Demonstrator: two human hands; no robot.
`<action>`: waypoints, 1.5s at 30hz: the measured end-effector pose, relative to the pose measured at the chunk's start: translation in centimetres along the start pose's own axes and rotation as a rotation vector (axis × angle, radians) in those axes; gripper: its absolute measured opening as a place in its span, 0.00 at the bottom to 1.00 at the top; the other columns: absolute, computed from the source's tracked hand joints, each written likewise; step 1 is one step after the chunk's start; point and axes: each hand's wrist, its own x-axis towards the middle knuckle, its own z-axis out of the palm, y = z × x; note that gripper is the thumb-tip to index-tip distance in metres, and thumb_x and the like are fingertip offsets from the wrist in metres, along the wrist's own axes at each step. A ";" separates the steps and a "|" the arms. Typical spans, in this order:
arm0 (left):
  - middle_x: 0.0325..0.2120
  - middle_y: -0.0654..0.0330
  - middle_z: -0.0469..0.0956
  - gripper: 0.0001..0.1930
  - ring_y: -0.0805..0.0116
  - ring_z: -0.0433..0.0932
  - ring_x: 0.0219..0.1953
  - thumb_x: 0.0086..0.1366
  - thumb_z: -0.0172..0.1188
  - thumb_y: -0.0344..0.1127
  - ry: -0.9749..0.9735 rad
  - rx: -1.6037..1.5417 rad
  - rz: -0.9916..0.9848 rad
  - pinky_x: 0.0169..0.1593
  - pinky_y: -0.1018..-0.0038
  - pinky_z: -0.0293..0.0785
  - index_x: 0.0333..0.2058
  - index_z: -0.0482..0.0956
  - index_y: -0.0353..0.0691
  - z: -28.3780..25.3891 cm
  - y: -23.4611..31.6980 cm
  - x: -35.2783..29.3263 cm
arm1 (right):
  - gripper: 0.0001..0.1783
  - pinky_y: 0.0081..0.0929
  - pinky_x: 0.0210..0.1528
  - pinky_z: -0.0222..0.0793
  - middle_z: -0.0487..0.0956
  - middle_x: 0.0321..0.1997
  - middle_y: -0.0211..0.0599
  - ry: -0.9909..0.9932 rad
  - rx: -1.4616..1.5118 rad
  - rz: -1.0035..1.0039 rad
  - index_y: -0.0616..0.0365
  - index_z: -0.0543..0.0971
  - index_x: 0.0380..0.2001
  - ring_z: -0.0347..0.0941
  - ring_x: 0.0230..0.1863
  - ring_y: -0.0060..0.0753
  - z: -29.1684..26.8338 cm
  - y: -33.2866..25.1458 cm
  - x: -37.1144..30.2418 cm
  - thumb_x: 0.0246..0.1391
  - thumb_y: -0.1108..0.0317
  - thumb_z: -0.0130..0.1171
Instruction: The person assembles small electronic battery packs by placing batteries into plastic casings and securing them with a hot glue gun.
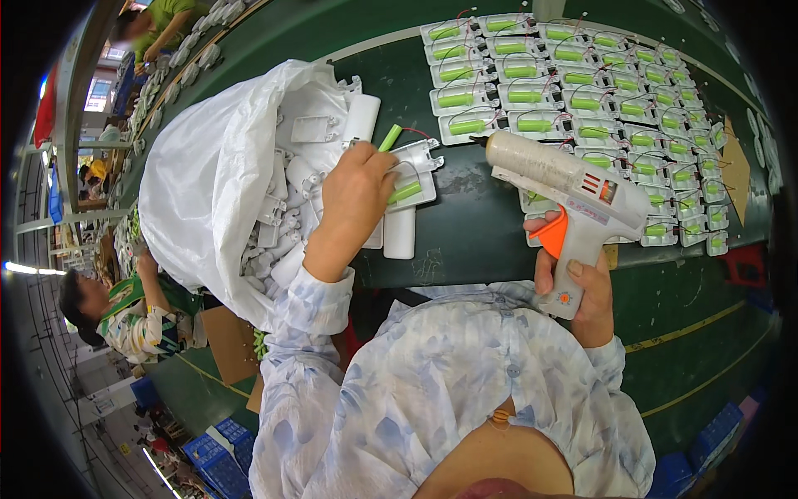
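My right hand (592, 291) is wrapped round the grip of a white hot glue gun (611, 204) with an orange trigger. Its dark nozzle points left, over the near edge of the battery-filled housings. My left hand (356, 193) is closed, fingertips pinching the lower end of a green battery cell (391, 136) that has a red wire. Just under those fingers lies an open white plastic housing (422, 158), and a second green cell (405, 193) sits beside it in another white shell. My left fingers partly cover both.
A white sack (208, 183) spills white plastic housings (312, 129) at the left. Rows of white housings with green cells (524, 96) cover the right of the dark green table (399, 91). A cardboard box (230, 343) stands below the sack. Co-workers (125, 320) sit at the left.
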 end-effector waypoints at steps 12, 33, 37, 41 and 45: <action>0.27 0.57 0.78 0.04 0.67 0.77 0.26 0.58 0.64 0.24 0.129 -0.417 -0.208 0.33 0.75 0.72 0.33 0.84 0.34 -6.0 0.5 1.7 | 0.39 0.23 0.29 0.70 0.72 0.59 0.61 -0.034 -0.006 -0.004 0.70 0.65 0.59 0.74 0.25 0.29 -0.1 0.1 0.0 0.47 0.58 0.61; 0.30 0.59 0.74 0.09 0.57 0.74 0.31 0.46 0.66 0.24 -0.058 -0.179 0.310 0.32 0.65 0.73 0.28 0.79 0.39 -1.6 4.8 -3.9 | 0.38 0.23 0.30 0.70 0.73 0.58 0.58 -0.028 -0.043 -0.010 0.69 0.66 0.59 0.74 0.26 0.28 -0.4 0.2 0.2 0.48 0.58 0.62; 0.33 0.58 0.74 0.06 0.59 0.75 0.34 0.49 0.60 0.27 -0.202 -0.181 0.509 0.35 0.67 0.73 0.28 0.77 0.40 -0.8 5.1 -2.9 | 0.38 0.23 0.30 0.70 0.73 0.58 0.58 -0.001 -0.053 -0.035 0.68 0.66 0.59 0.74 0.26 0.28 -0.2 0.1 0.2 0.48 0.57 0.62; 0.38 0.56 0.76 0.04 0.57 0.77 0.40 0.53 0.57 0.27 -0.199 -0.134 0.567 0.41 0.68 0.75 0.29 0.76 0.39 1.8 2.6 -1.3 | 0.38 0.23 0.30 0.70 0.73 0.58 0.58 0.014 -0.047 -0.060 0.68 0.66 0.59 0.74 0.26 0.28 0.3 -0.1 -0.1 0.48 0.58 0.62; 0.39 0.55 0.79 0.09 0.56 0.78 0.43 0.51 0.61 0.27 0.092 -0.111 0.379 0.42 0.66 0.74 0.34 0.79 0.38 1.5 1.0 -0.8 | 0.37 0.23 0.30 0.69 0.74 0.58 0.57 0.006 -0.047 -0.058 0.68 0.66 0.59 0.74 0.25 0.27 0.0 0.0 -0.6 0.49 0.58 0.61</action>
